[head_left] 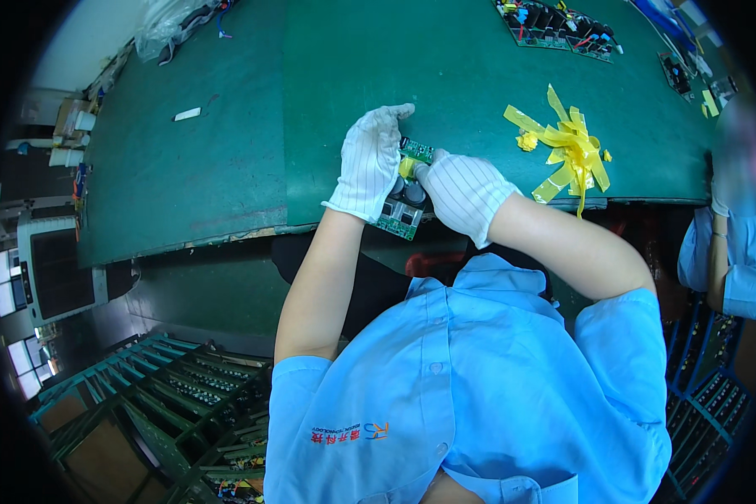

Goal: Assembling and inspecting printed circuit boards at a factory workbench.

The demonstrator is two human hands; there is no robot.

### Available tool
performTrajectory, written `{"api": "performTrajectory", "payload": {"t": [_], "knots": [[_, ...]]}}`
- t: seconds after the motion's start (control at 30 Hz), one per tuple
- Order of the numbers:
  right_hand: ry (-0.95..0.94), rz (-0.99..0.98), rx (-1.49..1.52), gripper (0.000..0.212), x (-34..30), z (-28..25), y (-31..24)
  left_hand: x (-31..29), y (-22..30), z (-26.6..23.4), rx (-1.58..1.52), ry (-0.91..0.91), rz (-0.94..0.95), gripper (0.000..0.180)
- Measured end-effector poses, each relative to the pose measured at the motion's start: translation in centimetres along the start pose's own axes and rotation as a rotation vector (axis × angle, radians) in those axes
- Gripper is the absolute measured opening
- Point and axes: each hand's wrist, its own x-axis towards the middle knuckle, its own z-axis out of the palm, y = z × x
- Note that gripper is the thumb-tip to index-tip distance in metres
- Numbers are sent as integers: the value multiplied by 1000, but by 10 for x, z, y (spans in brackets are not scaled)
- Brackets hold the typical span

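Note:
A green circuit board [397, 220] with dark cylindrical capacitors [412, 194] is between my gloved hands at the table's front edge. My left hand [370, 157], in a white striped glove, holds its left side, with a fingertip sticking out past the far end. From the right, my right hand [469, 190], gloved alike, closes its fingertips against the board beside a yellow-wrapped part [407, 167]. A smaller upright green board [417, 149] shows between the hands at the far end. My fingers hide much of the middle.
Yellow tape strips [575, 151] lie to the right on the green table [227, 160]. Populated circuit boards [559, 32] sit at the far right. A small white piece [187, 114] is on the left. A co-worker's sleeve [743, 269] shows at the right; racks [160, 403] stand lower left.

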Motion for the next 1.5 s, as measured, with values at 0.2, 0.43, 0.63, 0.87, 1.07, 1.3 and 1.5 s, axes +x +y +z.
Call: {"api": "performTrajectory", "payload": {"t": [0.2, 0.43, 0.63, 0.87, 1.07, 1.3, 1.5], "knots": [[-218, -209, -76, 25, 32, -26, 6, -1, -10, 1, 53, 34, 131, 60], [-286, -214, -86, 25, 33, -36, 12, -1, -13, 1, 29, 62, 104, 70], [-253, -247, 1, 24, 21, -28, 13, -2, -14, 1, -40, 102, 80, 76], [-74, -153, 121, 20, 6, -15, 16, -4, -11, 0, -3, 45, 31, 82], [-28, -235, 161, 21, -19, -37, 14, -4, -7, 5, -118, 93, -14, 81], [198, 118, -44, 35, -80, -92, 88, -10, 20, -4, -293, 171, -200, 74], [412, 323, -78, 36, -140, -80, 147, -24, 52, -24, 125, 34, -61, 37]]}}
